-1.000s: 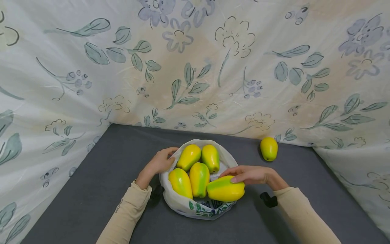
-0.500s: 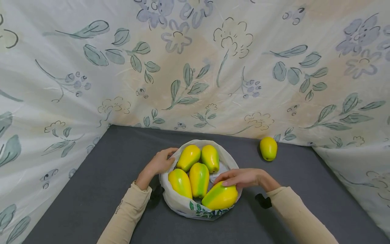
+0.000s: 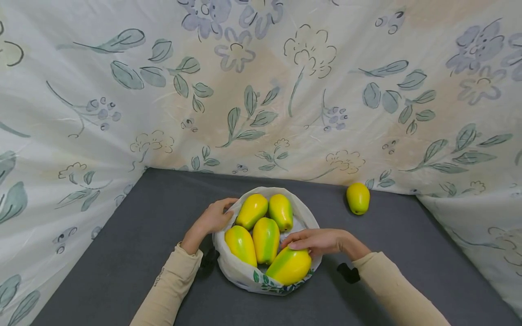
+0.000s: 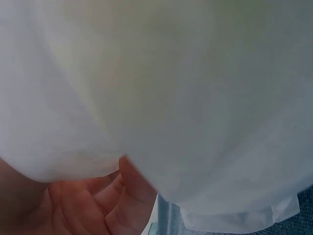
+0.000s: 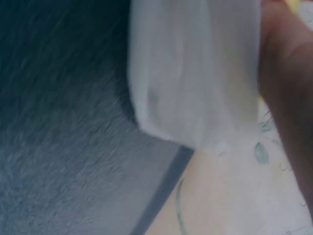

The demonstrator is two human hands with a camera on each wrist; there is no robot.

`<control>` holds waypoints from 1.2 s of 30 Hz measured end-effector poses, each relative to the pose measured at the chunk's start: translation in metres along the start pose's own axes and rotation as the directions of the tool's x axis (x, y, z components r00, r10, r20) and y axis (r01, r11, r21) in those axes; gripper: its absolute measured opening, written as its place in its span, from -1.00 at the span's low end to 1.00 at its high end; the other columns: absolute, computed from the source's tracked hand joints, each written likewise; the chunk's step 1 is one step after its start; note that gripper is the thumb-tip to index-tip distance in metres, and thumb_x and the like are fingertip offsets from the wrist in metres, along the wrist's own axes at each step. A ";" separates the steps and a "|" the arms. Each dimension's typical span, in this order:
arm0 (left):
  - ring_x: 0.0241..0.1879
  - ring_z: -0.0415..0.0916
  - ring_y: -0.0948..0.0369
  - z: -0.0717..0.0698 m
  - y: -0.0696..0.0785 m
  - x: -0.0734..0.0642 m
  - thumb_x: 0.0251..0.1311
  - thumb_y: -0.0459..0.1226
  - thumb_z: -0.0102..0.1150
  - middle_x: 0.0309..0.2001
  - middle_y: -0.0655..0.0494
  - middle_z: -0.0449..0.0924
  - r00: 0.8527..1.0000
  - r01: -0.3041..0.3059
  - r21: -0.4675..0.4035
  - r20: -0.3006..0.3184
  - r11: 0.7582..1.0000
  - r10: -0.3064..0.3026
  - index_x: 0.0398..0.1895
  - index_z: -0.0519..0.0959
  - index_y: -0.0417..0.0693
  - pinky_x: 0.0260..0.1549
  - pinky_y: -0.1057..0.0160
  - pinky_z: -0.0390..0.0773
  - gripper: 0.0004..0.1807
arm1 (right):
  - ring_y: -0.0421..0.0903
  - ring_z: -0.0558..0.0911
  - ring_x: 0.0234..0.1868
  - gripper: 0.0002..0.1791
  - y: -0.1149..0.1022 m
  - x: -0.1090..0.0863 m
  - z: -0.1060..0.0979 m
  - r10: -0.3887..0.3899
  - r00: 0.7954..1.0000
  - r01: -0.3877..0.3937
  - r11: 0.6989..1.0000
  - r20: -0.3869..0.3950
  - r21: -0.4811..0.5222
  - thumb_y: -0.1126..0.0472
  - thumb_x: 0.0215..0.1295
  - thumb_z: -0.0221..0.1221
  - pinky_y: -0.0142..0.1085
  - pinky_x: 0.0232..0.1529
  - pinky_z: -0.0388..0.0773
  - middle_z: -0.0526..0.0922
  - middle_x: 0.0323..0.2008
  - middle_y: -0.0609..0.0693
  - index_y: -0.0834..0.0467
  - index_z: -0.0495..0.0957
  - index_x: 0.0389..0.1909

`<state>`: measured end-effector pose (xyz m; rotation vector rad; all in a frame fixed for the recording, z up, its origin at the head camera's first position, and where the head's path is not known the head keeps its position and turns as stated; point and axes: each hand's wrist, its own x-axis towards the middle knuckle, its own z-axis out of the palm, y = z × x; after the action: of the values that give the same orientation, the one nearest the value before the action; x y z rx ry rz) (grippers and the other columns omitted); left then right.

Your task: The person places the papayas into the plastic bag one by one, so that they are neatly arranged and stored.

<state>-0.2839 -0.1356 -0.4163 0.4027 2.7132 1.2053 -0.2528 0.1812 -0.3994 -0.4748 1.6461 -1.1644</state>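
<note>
A round white plastic bag [image 3: 306, 213] with its top rolled back lies on the dark table, several yellow-green papayas inside. My left hand [image 3: 212, 219] grips its left rim; in the left wrist view the bag's white side covers part of the fingers [image 4: 137, 181]. Over the bag's right rim reaches my right hand [image 3: 316, 241], holding a papaya [image 3: 290, 266] from above, fingers on its far side and thumb on top. That fruit lies slanted at the near right, against the printed front rim. In the right wrist view the bag's side [image 5: 195, 73] hides most of the fingers.
Another papaya [image 3: 358, 198] stands on the dark tabletop [image 3: 163, 194] at the back right, outside the bag. A floral curtain [image 3: 261, 90] closes off the back and both sides of the table.
My right hand has moved left and toward me, lowering the papaya into the bag's near right side and turning it more slanted. The left hand has stayed on the rim.
</note>
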 end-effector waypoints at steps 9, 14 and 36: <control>-0.01 0.49 -0.04 0.000 0.000 0.000 0.37 -0.35 -0.01 0.07 -0.18 0.48 1.000 0.017 -0.006 0.005 1.000 -0.017 0.33 0.35 -0.14 -0.17 0.03 0.54 -0.54 | -0.01 0.46 0.02 -0.47 -0.006 -0.008 0.006 -0.002 0.987 -0.023 0.988 -0.161 -0.152 -0.03 0.44 -0.01 -0.12 -0.05 0.49 0.42 0.16 0.06 0.24 0.36 0.25; -0.01 0.48 -0.03 0.001 -0.001 0.000 0.37 -0.35 -0.01 0.08 -0.18 0.47 1.000 0.023 -0.012 0.008 1.000 -0.023 0.32 0.36 -0.13 -0.16 0.03 0.54 -0.55 | 0.00 0.45 0.07 -0.48 -0.004 -0.011 0.002 -0.007 0.987 -0.019 0.987 -0.160 -0.160 -0.03 0.44 0.00 -0.11 -0.04 0.49 0.38 0.22 0.07 0.23 0.36 0.25; -0.05 0.50 -0.02 0.000 0.001 0.000 0.36 -0.36 -0.01 0.05 -0.18 0.50 1.000 0.001 -0.010 -0.002 1.000 -0.001 0.32 0.36 -0.15 -0.19 0.05 0.55 -0.54 | 0.00 0.50 -0.01 -0.51 0.003 -0.007 -0.002 -0.023 0.981 -0.005 0.990 -0.193 -0.144 0.02 0.40 0.09 -0.11 -0.01 0.48 0.48 0.11 0.07 0.24 0.38 0.19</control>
<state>-0.2833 -0.1350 -0.4152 0.3993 2.7081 1.2188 -0.2504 0.1891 -0.3985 -0.4717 1.9077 -1.1327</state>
